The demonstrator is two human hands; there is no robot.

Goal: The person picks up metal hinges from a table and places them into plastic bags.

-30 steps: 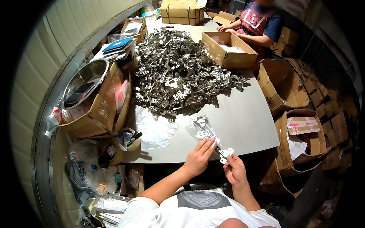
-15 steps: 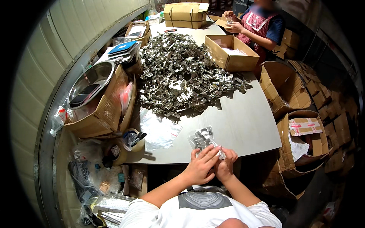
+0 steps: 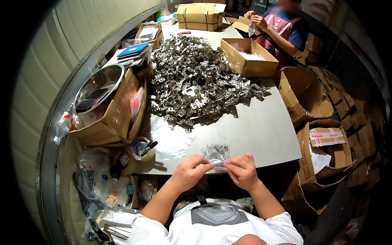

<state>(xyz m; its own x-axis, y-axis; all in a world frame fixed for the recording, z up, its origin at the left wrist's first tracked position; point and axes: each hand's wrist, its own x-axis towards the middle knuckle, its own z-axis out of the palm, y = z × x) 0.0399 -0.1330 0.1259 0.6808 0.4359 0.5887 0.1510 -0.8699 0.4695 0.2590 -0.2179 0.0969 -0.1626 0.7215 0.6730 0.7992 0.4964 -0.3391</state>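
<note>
A small clear plastic bag with several metal pieces inside hangs over the table's near edge, its mouth toward me. My left hand pinches the bag's near left corner between thumb and fingers. At the opposite corner my right hand grips the same edge, closed. Beyond the bag spreads a big heap of small bent metal brackets. To the left of the bag, flat clear plastic bags lie on the grey table.
An open carton stands right of the heap; more open cartons stand beside the table. A metal bowl sits on a box at left, near tape rolls. Across the table a co-worker holds a small bag.
My hands have moved apart to the two corners of the bag's mouth, and the bag sits slightly lower and flatter. The co-worker's hands have risen, with a bag dangling below them.
</note>
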